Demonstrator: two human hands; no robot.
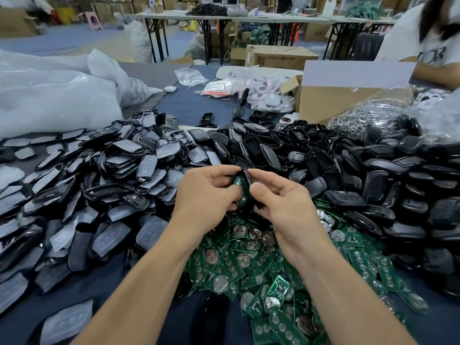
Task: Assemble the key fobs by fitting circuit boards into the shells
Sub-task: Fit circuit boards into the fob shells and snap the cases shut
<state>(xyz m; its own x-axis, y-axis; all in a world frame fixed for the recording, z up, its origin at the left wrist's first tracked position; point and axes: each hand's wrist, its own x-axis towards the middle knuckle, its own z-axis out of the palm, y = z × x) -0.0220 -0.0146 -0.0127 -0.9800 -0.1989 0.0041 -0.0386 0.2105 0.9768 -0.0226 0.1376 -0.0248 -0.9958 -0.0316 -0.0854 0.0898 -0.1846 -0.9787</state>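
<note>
Head view: both forearms reach forward and the hands meet at centre, above the heaps.
Left hand [206, 192]: fingers curled, with thumb and fingertips gripping a green board [239, 183] from its left side.
Right hand [281, 202]: fingers curled, with thumb and forefinger pinching a black shell [247, 176] against the board's right edge.
Board and shell: held roughly upright between the two hands; whether the board is seated cannot be told.
Table [194, 105]: dark blue top, with grey pads [149, 165] heaped at left, loose boards [249, 265] under the wrists and a shell heap [373, 175] at right.
Room: a warehouse with folding tables [174, 15] and cartons behind; a person [403, 38] in a white shirt sits far right.
Containers: clear sacks [49, 95] far left, contents unclear; an open box [331, 103] right rear, its inside hidden; a bag of metal rings [368, 115] just beside the box.
</note>
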